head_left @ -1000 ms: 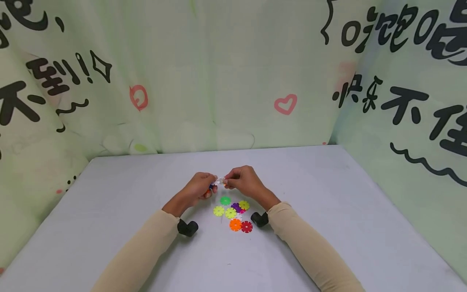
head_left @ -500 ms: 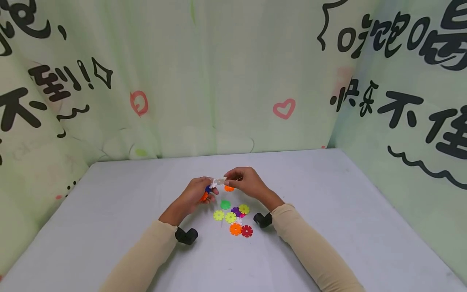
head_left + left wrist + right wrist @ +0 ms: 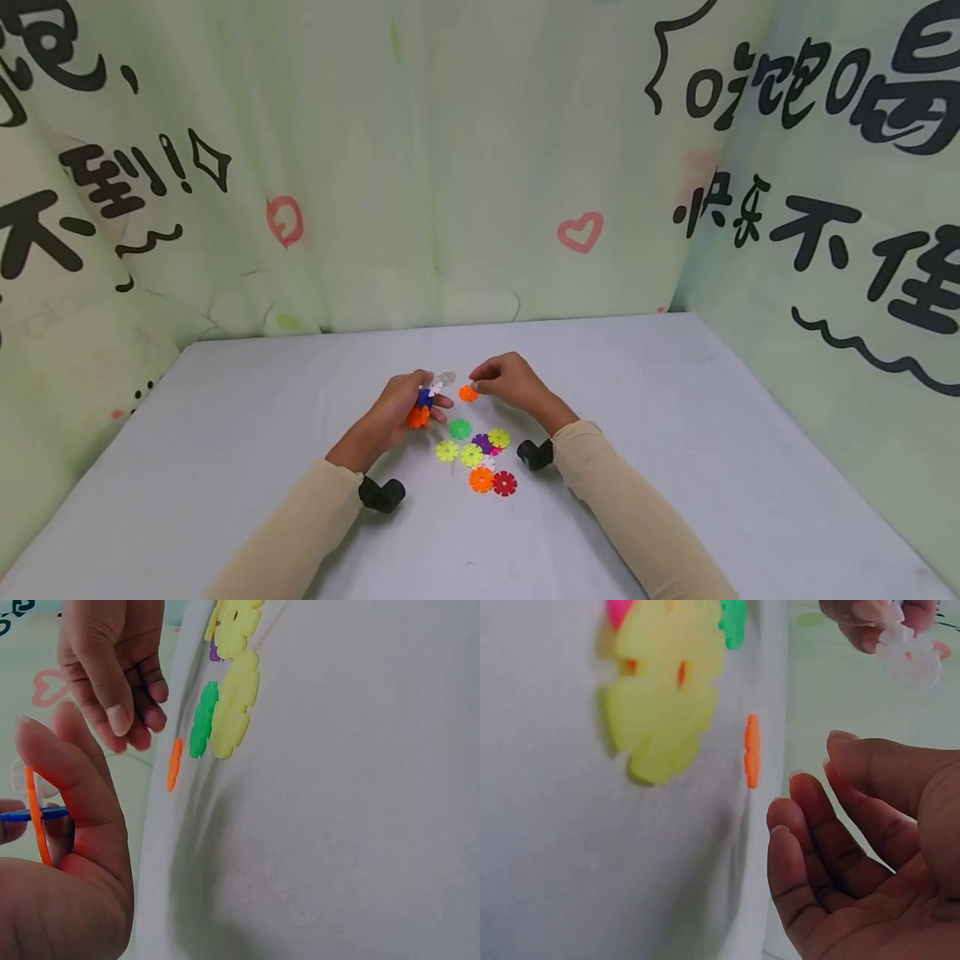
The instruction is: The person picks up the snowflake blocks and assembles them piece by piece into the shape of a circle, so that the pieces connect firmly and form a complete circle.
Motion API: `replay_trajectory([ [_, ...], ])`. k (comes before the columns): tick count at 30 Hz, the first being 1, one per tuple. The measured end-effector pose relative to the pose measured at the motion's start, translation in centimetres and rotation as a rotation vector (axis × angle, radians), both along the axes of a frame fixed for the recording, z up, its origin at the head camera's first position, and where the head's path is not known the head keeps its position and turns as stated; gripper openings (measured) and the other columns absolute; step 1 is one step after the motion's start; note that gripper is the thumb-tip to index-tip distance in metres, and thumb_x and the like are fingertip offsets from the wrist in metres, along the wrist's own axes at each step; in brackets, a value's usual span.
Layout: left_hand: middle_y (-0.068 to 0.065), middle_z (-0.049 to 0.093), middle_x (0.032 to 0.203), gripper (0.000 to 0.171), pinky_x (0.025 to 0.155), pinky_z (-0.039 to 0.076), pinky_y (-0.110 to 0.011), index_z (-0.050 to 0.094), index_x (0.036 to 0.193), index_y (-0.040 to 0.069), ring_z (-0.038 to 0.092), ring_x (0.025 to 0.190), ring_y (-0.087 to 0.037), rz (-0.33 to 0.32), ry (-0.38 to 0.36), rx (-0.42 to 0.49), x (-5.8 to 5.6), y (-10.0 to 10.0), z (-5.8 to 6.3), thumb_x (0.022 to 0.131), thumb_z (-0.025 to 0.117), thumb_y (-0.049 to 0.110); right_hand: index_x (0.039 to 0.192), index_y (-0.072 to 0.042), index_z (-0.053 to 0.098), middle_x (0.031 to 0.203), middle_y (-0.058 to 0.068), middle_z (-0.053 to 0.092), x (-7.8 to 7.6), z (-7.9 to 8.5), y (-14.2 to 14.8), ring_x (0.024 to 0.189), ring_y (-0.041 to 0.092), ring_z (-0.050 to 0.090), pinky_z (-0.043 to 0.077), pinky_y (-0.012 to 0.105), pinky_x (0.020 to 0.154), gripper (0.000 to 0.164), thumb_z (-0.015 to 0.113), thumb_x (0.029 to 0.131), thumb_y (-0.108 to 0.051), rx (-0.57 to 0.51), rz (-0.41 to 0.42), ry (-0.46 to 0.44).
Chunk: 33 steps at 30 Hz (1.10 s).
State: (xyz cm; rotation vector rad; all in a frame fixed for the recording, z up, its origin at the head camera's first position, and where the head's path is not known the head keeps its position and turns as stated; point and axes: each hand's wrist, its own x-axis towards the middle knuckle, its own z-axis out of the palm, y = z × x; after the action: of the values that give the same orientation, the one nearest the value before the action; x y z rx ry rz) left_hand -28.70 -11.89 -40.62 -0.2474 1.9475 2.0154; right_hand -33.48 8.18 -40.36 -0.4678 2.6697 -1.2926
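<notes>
My left hand (image 3: 396,404) holds a joined chain of notched plastic snowflake discs. An orange disc (image 3: 418,417), a blue disc (image 3: 426,398) and whitish discs (image 3: 444,379) make up this chain. The left wrist view shows the blue disc (image 3: 54,814) slotted crosswise through the orange one (image 3: 34,795). My right hand (image 3: 513,385) hovers beside a loose orange disc (image 3: 468,392) lying on the table. In the right wrist view its bent fingers (image 3: 810,847) and thumb stand apart with nothing between them, and the loose orange disc (image 3: 752,751) lies off the fingertips.
Nearer the body lie several loose discs: a green disc (image 3: 461,429), yellow discs (image 3: 447,451), a purple disc (image 3: 482,443), an orange disc (image 3: 482,479) and a red disc (image 3: 505,483). The white table (image 3: 300,400) ends at a printed curtain (image 3: 450,167).
My right hand has let go of the whitish end of the chain and moved apart to the right, down toward the loose orange disc. The left hand has drawn slightly left with the chain.
</notes>
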Motion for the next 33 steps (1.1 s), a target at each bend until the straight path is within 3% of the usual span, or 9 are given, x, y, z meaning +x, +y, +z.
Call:
replay_trajectory([
  [4,-0.007,0.063,0.080,0.070,0.055,0.050,-0.022,0.043,0.137,0.004,0.063,0.062,-0.017,0.012,-0.003,-0.037,0.0,0.2,0.2,0.091,0.058,0.055,0.104,-0.005,0.073,0.095,0.002,0.068,-0.3,-0.2,-0.1,0.088,0.020,0.060,0.052,0.034,0.083,0.016,0.070,0.089,-0.011,0.040,0.007,-0.041],
  [8,-0.005,0.056,0.071,0.078,0.055,0.051,-0.022,0.052,0.134,0.005,0.063,0.060,-0.016,-0.010,0.020,-0.063,0.0,0.2,0.2,0.079,0.070,0.057,0.106,-0.005,0.072,0.096,0.003,0.067,-0.6,-0.4,-0.4,0.090,0.021,0.059,0.051,0.034,0.085,0.018,0.070,0.089,-0.010,0.059,0.016,-0.054],
  [13,-0.005,0.058,0.070,0.060,0.057,0.051,-0.022,0.059,0.125,0.003,0.060,0.059,-0.015,-0.012,0.016,-0.082,0.2,0.2,0.1,0.085,0.071,0.047,0.109,-0.004,0.071,0.097,0.004,0.066,-0.9,-0.6,-0.9,0.091,0.021,0.059,0.051,0.033,0.086,0.020,0.070,0.089,-0.010,0.087,0.022,-0.042],
  [18,-0.005,0.065,0.085,0.045,0.057,0.045,-0.022,0.064,0.118,0.004,0.055,0.060,-0.015,0.009,0.023,-0.135,0.1,0.1,-0.1,0.092,0.065,0.041,0.110,-0.004,0.070,0.099,0.005,0.064,-0.9,-0.8,-1.4,0.091,0.022,0.058,0.051,0.034,0.086,0.023,0.071,0.087,-0.008,0.122,0.024,-0.040],
  [24,-0.005,0.069,0.094,0.041,0.054,0.041,-0.022,0.065,0.117,0.005,0.058,0.062,-0.017,0.001,0.038,-0.155,0.0,0.1,-0.4,0.093,0.061,0.038,0.111,-0.003,0.069,0.098,0.005,0.063,-0.6,-0.8,-2.1,0.091,0.022,0.057,0.049,0.035,0.089,0.028,0.075,0.085,-0.011,0.221,0.038,-0.050],
  [33,-0.006,0.068,0.088,0.040,0.057,0.041,-0.023,0.063,0.119,0.006,0.054,0.060,-0.017,-0.010,0.041,-0.174,0.0,0.2,-0.1,0.096,0.055,0.038,0.103,-0.005,0.066,0.091,0.005,0.058,-0.3,-0.4,-2.2,0.085,0.022,0.054,0.050,0.032,0.081,0.023,0.077,0.084,-0.010,0.237,0.061,-0.036],
])
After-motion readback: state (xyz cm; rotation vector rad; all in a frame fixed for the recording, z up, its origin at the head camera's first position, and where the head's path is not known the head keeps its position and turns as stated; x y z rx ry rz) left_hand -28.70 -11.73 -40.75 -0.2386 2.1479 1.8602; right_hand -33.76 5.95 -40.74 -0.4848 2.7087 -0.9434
